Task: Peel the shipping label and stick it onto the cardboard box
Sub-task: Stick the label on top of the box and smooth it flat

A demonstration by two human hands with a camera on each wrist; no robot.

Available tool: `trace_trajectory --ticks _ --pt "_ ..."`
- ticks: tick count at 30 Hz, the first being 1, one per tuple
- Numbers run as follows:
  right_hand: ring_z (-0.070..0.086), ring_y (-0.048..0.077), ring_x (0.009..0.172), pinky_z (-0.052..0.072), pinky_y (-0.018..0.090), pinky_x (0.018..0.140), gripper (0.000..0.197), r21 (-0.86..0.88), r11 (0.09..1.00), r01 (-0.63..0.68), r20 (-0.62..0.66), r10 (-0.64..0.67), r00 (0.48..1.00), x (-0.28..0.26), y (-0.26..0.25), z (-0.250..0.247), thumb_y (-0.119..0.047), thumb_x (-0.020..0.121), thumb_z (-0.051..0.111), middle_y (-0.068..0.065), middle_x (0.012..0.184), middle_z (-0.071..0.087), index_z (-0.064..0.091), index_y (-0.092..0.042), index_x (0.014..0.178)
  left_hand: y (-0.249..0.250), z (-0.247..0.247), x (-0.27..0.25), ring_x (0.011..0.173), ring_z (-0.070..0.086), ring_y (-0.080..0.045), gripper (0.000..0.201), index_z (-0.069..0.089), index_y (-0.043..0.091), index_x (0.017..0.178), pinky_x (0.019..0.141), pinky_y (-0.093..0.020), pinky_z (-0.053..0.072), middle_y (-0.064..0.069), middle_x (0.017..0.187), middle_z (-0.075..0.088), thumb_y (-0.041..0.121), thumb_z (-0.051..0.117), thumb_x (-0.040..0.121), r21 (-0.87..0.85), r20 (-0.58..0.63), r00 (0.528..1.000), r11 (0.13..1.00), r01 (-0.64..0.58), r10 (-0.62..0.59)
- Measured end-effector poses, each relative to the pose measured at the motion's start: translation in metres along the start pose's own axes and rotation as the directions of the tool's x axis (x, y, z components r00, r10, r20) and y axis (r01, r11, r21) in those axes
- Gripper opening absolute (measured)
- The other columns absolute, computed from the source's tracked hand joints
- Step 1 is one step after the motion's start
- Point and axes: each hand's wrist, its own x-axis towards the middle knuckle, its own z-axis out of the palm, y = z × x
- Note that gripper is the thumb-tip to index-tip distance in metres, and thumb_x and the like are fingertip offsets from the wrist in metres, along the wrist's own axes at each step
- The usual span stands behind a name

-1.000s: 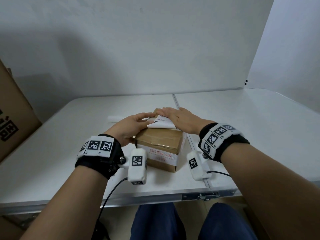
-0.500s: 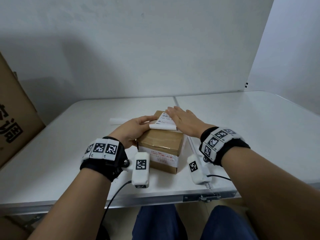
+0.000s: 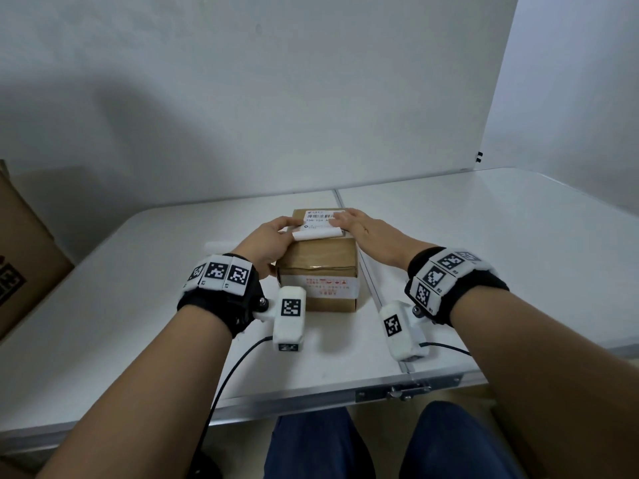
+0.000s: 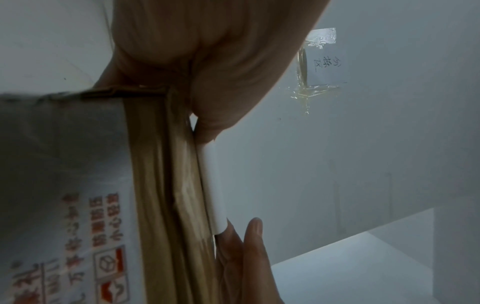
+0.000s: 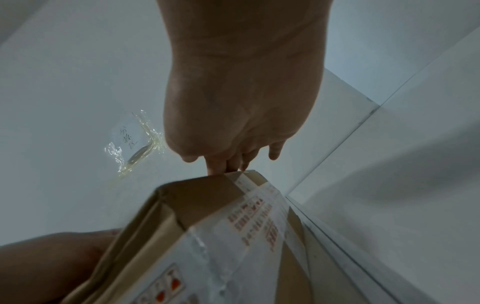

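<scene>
A small brown cardboard box [image 3: 318, 267] stands on the white table [image 3: 484, 257], with red print on its near side. A white shipping label [image 3: 320, 216] with a barcode lies flat on the far part of its top. Its near part ends in a curled white strip of backing [image 3: 316, 234]. My left hand [image 3: 273, 236] pinches the left end of that curl [image 4: 211, 185] at the box's top edge. My right hand [image 3: 356, 223] lies flat, its straight fingers [image 5: 215, 166] pressing the label's right side onto the box [image 5: 207, 226].
A large brown carton [image 3: 20, 257] stands off the table's left side. A white paper strip [image 3: 218, 245] lies on the table behind my left hand. A seam [image 3: 380, 299] splits the table just right of the box. A taped note [image 4: 324, 67] hangs on the wall.
The label was lifted and folded over; now its far part lies flat with the barcode showing. My right hand slid farther along the box top, and the curl sits nearer me.
</scene>
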Motion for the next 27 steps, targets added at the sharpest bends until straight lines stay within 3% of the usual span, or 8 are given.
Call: trace_trajectory --ticks 4,7,11,16,19,22,25,27 --pt "0.049 0.02 0.127 0.031 0.024 0.095 0.05 0.095 0.995 0.03 -0.056 -0.025 0.998 -0.012 0.0 0.0 -0.045 0.105 0.022 0.004 0.142 0.052 0.047 -0.02 0.14 0.0 0.002 0.001 0.086 0.057 -0.024 0.031 0.059 0.033 0.126 0.061 -0.038 0.053 -0.006 0.109 0.062 0.029 0.045 0.099 0.008 -0.001 1.0 1.0 -0.001 0.001" --pt "0.05 0.011 0.117 0.028 0.022 0.092 0.054 0.137 0.99 0.039 -0.095 -0.026 0.995 -0.019 -0.004 0.0 -0.046 0.104 0.02 0.001 0.136 0.06 0.055 -0.02 0.135 -0.004 0.003 0.001 0.089 0.057 -0.025 0.028 0.061 0.035 0.122 0.058 -0.034 0.05 -0.008 0.124 0.062 0.03 0.045 0.099 -0.001 -0.01 1.0 1.0 -0.029 0.029" --pt "0.052 0.019 0.119 0.033 0.024 0.093 0.052 0.117 0.993 0.034 -0.116 -0.02 0.993 -0.026 -0.011 0.002 -0.046 0.104 0.025 0.005 0.133 0.061 0.063 -0.023 0.13 -0.006 0.004 -0.001 0.084 0.055 -0.026 0.026 0.065 0.036 0.113 0.061 -0.035 0.045 -0.015 0.126 0.062 0.029 0.044 0.099 -0.008 -0.024 0.997 0.997 -0.07 0.07" --pt "0.054 0.024 0.119 0.037 0.027 0.094 0.052 0.047 0.999 0.019 -0.094 -0.014 0.995 -0.03 -0.011 -0.002 -0.048 0.103 0.028 0.008 0.131 0.061 0.066 -0.022 0.126 -0.003 0.001 -0.009 0.114 0.044 -0.012 0.033 0.061 0.029 0.129 0.09 -0.049 0.051 0.012 0.155 0.032 0.027 0.042 0.102 0.021 0.036 0.995 0.996 -0.091 0.09" --pt "0.052 0.016 0.112 0.033 0.024 0.093 0.053 0.092 0.996 0.009 -0.104 0.001 0.995 -0.029 -0.01 -0.003 -0.049 0.102 0.028 0.004 0.132 0.061 0.069 -0.023 0.124 0.001 -0.001 -0.025 0.108 0.057 -0.008 0.027 0.063 0.047 0.11 0.096 -0.047 0.051 0.017 0.138 0.054 0.049 0.04 0.097 0.007 0.14 0.988 0.998 -0.059 0.057" --pt "0.052 0.015 0.106 0.035 0.024 0.091 0.053 0.111 0.994 0.017 -0.119 -0.004 0.993 -0.026 -0.013 -0.001 -0.051 0.101 0.03 0.006 0.132 0.061 0.071 -0.023 0.12 -0.006 -0.009 -0.032 0.121 0.056 -0.011 0.058 0.047 0.048 0.135 0.097 -0.044 0.051 0.019 0.142 0.049 0.071 0.048 0.082 0.156 0.299 0.952 0.98 -0.124 0.072" --pt "0.053 0.016 0.105 0.035 0.024 0.088 0.053 0.115 0.993 0.018 -0.127 -0.004 0.992 -0.025 -0.013 0.002 -0.05 0.101 0.03 0.006 0.13 0.062 0.073 -0.023 0.117 -0.012 -0.015 -0.029 0.138 0.031 -0.007 0.117 0.006 0.037 0.156 0.107 -0.035 0.041 0.034 0.154 0.006 0.053 0.079 0.065 0.295 0.377 0.925 0.941 -0.163 0.042" --pt "0.055 0.018 0.109 0.038 0.025 0.09 0.052 0.12 0.992 0.024 -0.128 -0.009 0.992 -0.025 -0.012 0.003 -0.05 0.101 0.032 0.005 0.129 0.063 0.073 -0.023 0.117 -0.012 -0.014 -0.027 0.134 0.028 -0.004 0.119 0.005 0.029 0.156 0.107 -0.027 0.035 0.029 0.154 0.007 0.035 0.085 0.068 0.33 0.355 0.932 0.924 -0.192 0.066"
